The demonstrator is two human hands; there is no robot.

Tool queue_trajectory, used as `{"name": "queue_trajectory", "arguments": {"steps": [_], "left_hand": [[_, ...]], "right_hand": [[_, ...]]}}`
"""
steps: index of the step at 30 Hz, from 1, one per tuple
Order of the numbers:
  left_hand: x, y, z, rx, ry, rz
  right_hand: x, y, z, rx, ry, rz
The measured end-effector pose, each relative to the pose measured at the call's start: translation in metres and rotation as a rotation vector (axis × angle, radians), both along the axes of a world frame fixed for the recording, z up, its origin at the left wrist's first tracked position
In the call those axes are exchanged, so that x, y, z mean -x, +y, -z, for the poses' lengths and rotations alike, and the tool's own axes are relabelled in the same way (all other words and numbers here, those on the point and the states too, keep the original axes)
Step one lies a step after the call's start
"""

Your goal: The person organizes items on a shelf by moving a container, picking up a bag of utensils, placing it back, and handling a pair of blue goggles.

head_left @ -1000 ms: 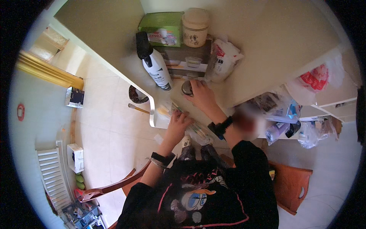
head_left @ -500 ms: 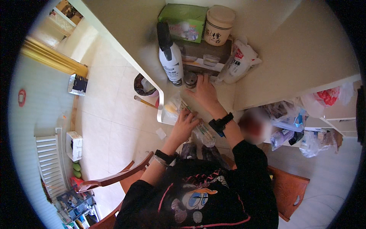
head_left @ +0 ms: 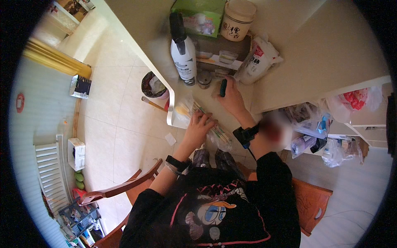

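Held in the right hand, thumb and fingers closed: one small dark-green-topped object, its lower part blurred, raised above the cream shelf board; laid under the left hand, fingers half curled: one clear plastic bag of long thin sticks, set across the shelf's near edge; whether it is gripped or only pressed cannot be told; stood behind: one small round grey-lidded jar, placed just beside one white black-capped bottle.
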State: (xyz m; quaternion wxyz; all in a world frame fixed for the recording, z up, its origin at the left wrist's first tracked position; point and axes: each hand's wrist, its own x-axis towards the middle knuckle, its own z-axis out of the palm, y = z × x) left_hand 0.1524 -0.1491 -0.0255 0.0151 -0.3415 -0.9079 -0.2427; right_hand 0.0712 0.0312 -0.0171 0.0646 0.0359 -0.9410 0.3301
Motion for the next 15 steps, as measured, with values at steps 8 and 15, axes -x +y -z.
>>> {"name": "queue_trajectory", "arguments": {"steps": [8,15], "left_hand": [[-0.002,0.000,0.005,-0.030,-0.008,-0.019],[-0.004,0.002,0.002,-0.029,0.009,-0.048]], "right_hand": [[-0.002,0.008,-0.004,-0.005,0.018,-0.007],[-0.013,0.012,0.007,-0.063,-0.015,-0.042]]}}
